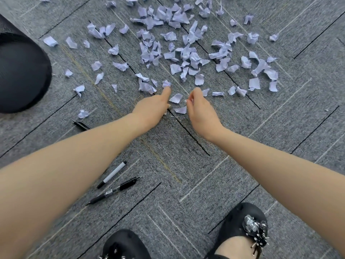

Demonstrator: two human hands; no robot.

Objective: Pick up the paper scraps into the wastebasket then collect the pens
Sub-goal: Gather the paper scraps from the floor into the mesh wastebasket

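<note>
A black mesh wastebasket (pixel 22 71) stands at the far left edge of the grey carpet floor (pixel 242 165), with a few loose scraps near it. Nearer, on the left, three pens lie on the carpet: a black pen (pixel 81 125) partly hidden by the left forearm, a white marker (pixel 112 174) with a black cap, and a black clicker pen (pixel 113 190) just beside it. The left hand (pixel 151 109) reaches to the near edge of the paper scraps (pixel 177 43), its forefinger stretched out and touching one scrap (pixel 166 84); the other fingers are curled under, and I cannot tell whether they hold paper. The right hand (pixel 199 107) hovers just right of it, fingers bent narrow, nothing visibly held. Two scraps lie between the hands. The pale lilac pile spreads far and right. Two black beaded shoes (pixel 246 227) show at the near edge.
</note>
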